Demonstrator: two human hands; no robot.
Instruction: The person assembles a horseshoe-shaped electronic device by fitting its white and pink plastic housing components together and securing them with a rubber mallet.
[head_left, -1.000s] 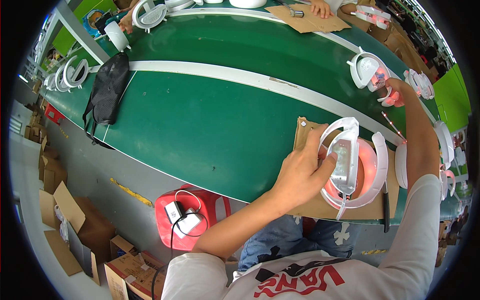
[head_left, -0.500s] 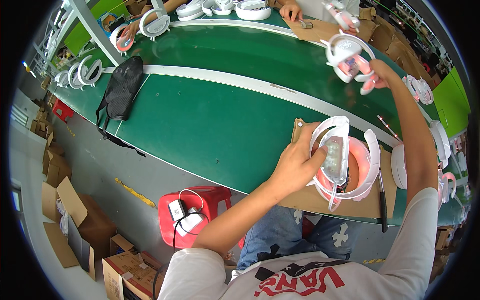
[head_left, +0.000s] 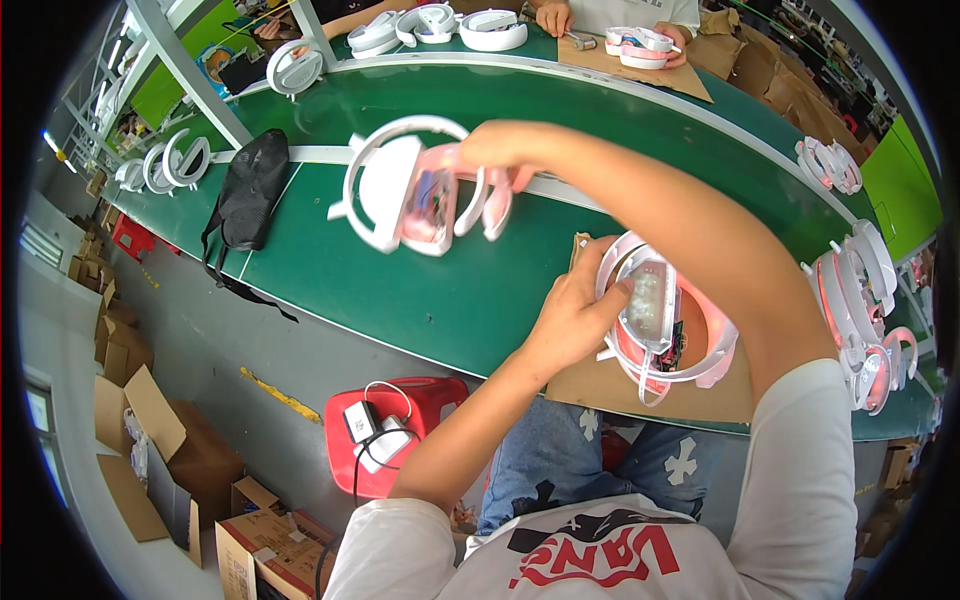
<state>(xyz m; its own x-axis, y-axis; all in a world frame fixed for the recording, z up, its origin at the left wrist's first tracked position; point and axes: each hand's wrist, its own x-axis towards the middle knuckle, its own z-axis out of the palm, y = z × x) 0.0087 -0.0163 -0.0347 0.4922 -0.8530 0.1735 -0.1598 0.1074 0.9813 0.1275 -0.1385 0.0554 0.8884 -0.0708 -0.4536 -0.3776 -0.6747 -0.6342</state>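
Note:
My left hand [head_left: 578,318] grips the left rim of a round white-and-pink plastic housing [head_left: 652,300], thumb on its clear cover. This housing rests over a cardboard sheet [head_left: 700,400] at the bench's near edge; a small circuit board and wires show inside it. My right arm reaches across to the left above the bench. At its end my right hand [head_left: 492,148], slightly blurred, is closed on the pink side of a second ring-shaped plastic housing [head_left: 392,190], which hangs in the air over the green surface. Coloured wires show behind its clear part.
More housings [head_left: 862,300] are stacked at the right, and others [head_left: 180,160] stand at the far left. A black bag [head_left: 254,190] lies left on the green bench [head_left: 350,290]. Across from me, a person's hand [head_left: 672,45] touches another housing. A red stool [head_left: 340,455] holds chargers.
My right hand has swept leftward across the bench, carrying its housing from the far right. The housing under my left hand shifted slightly left. The person opposite has lowered their housing onto cardboard.

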